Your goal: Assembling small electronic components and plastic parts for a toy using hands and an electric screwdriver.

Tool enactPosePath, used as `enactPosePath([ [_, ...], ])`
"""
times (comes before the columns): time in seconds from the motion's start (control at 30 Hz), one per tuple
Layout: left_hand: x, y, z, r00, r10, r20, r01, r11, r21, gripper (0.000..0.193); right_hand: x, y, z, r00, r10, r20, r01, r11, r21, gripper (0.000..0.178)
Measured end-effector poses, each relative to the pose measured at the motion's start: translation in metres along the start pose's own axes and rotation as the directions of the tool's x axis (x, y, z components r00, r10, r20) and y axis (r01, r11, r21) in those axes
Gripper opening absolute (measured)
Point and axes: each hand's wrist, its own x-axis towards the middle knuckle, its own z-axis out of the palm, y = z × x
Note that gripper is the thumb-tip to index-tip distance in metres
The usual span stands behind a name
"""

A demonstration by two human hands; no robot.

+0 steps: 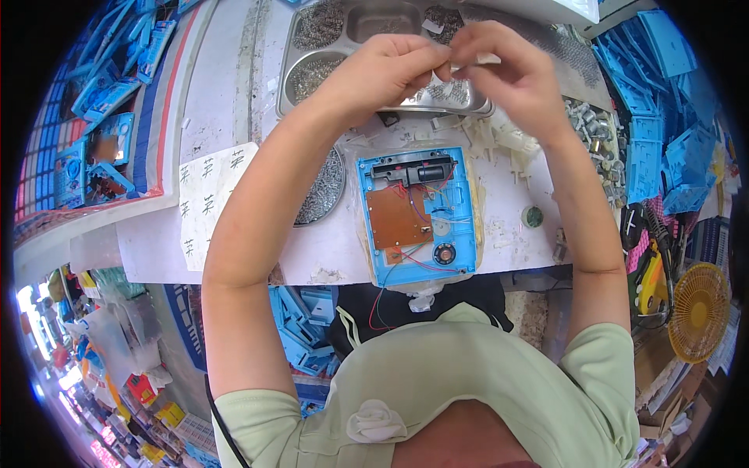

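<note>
Both my hands are raised together over the far side of the white table. My left hand and my right hand pinch a small pale part between their fingertips; what the part is cannot be made out. Below them lies an open blue plastic casing holding a brown circuit board, a black motor block, a small round speaker and thin red and blue wires. Red wires trail off the table's near edge.
A metal compartment tray of small screws stands behind my hands. A dish of screws sits left of the casing, beside a paper sheet. Blue casings pile up right and left. A yellow fan and a yellow-black tool stand at the right.
</note>
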Motion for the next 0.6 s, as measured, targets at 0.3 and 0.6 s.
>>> enactPosePath([
  [0.3, 0.01, -0.008, 0.007, 0.945, 0.325, -0.031, -0.304, 0.912, 0.276, 0.03, 0.005, 0.027, -0.015, 0.916, 0.325, 0.233, -0.368, 0.914, 0.172, 0.026],
  [0.6, 0.024, -0.01, -0.017, 0.879, -0.248, 0.407, 0.416, 0.815, -0.402, 0.026, -0.004, 0.02, -0.005, 0.879, -0.447, 0.168, 0.46, 0.697, -0.551, 0.014],
])
